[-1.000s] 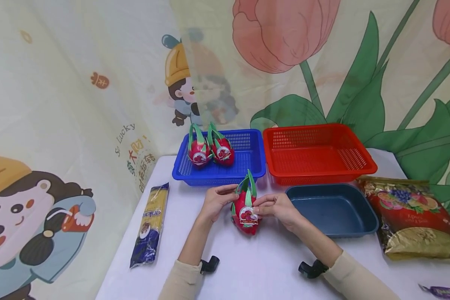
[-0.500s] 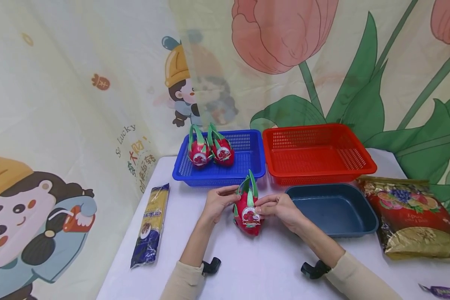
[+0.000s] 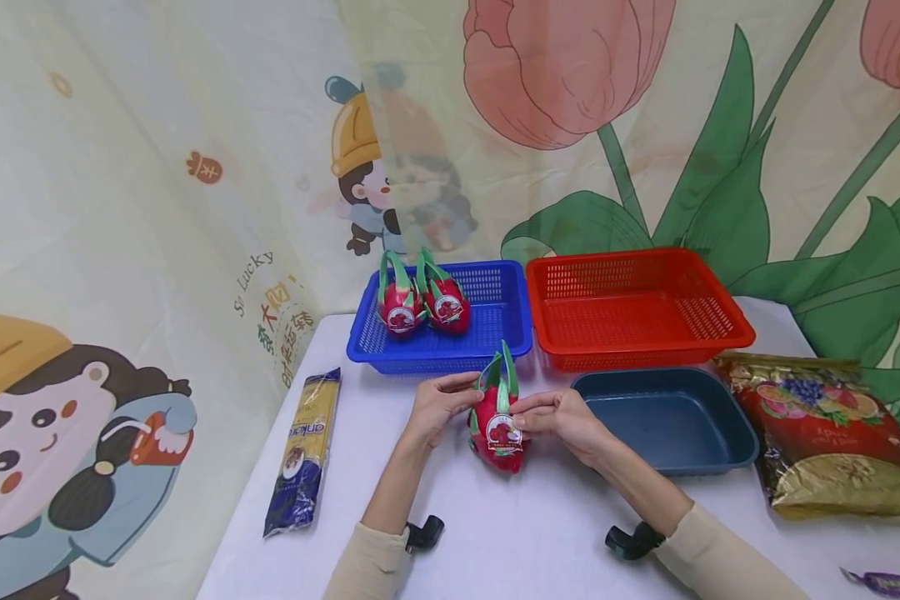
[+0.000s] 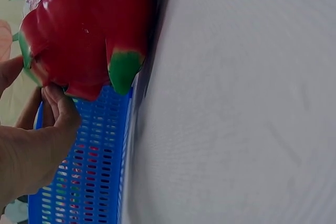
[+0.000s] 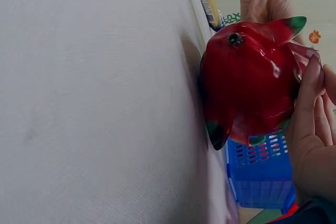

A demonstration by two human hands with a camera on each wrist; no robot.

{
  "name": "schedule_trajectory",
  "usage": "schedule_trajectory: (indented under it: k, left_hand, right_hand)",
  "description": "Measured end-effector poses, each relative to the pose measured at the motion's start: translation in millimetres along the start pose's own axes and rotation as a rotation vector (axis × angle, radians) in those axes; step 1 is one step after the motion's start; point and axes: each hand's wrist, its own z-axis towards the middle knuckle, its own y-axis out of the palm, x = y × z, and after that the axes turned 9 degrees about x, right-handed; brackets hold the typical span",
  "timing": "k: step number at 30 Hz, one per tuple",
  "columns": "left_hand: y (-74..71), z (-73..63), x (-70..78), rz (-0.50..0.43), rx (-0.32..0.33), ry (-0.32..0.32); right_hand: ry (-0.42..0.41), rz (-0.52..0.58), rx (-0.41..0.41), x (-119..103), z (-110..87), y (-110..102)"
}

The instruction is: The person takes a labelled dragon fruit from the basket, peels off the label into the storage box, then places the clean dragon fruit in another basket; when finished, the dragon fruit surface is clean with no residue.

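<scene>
In the head view we cannot read the fine print on the label [image 3: 504,435] touching the right hand [image 3: 566,421], and the picture's edge clips the purple sweet [image 3: 891,582] well to that hand's right. In the left wrist view we lose the top of the dragon fruit [image 4: 86,32] above the left hand [image 4: 34,150], while the blue basket [image 4: 107,184] beyond that hand runs past the bottom edge.

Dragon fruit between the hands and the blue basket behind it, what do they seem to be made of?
Dragon fruit: probably artificial, plastic or coated foam; its smooth, glossy red surface with bright highlights suggests this, though real skin isn't ruled out.
Blue basket: likely moulded plastic, slightly shiny, given its even colour and regular slots.
</scene>
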Motion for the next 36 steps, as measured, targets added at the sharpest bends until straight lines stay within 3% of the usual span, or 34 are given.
schedule_trajectory:
  k: [15,19,23,30,36]
  left_hand:
    - [-0.8,0.1,-1.5,-0.016,-0.003,-0.009]
    - [-1.7,2.5,-3.3,-0.063,0.023,-0.029]
    - [-2.0,3.5,-3.9,-0.065,0.022,-0.036]
    - [-1.9,2.5,-3.3,-0.056,-0.004,-0.022]
    - [-3.3,2.2,-3.1,-0.068,-0.014,-0.025]
  right_hand:
    - [0.014,0.041,-0.012,-1,-3.5,1]
    - [0.023,0.055,-0.009,-12,-8.0,-1]
    - [-0.019,0.041,0.02,-32,-13.8,-4]
    - [-0.068,0.039,0.095,-52,-20.6,-30]
    - [-0.074,-0.031,0.095,-61,-25.6,-61]
